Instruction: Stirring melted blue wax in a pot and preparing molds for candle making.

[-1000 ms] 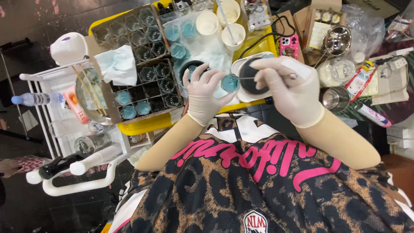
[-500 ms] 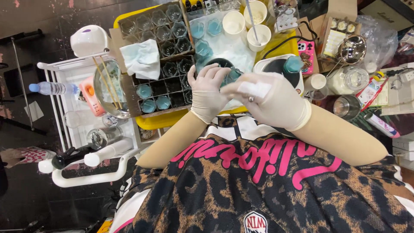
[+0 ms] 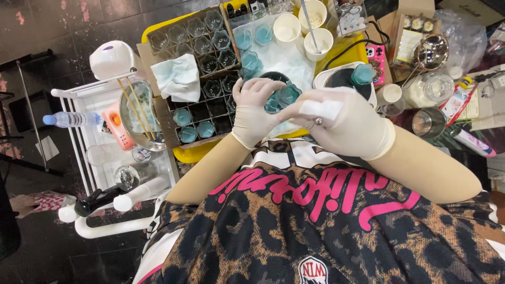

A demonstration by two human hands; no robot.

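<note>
Small teal-filled glass jar (image 3: 288,94): clasped in gloved left hand (image 3: 256,111), gloved right hand (image 3: 344,123) pinching a white wipe (image 3: 321,109) against it, just before the yellow tray (image 3: 185,153). Likely light, rigid, slippery, breakable; hold by the sides. Beyond the jar: partitioned box (image 3: 210,73) of like jars, white cups (image 3: 304,26).

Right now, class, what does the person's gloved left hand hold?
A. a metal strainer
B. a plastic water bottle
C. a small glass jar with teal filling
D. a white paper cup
C: the left hand curls round a small glass jar with teal filling, while the right hand presses a white tissue beside it; the water bottle lies on the white trolley.
</note>
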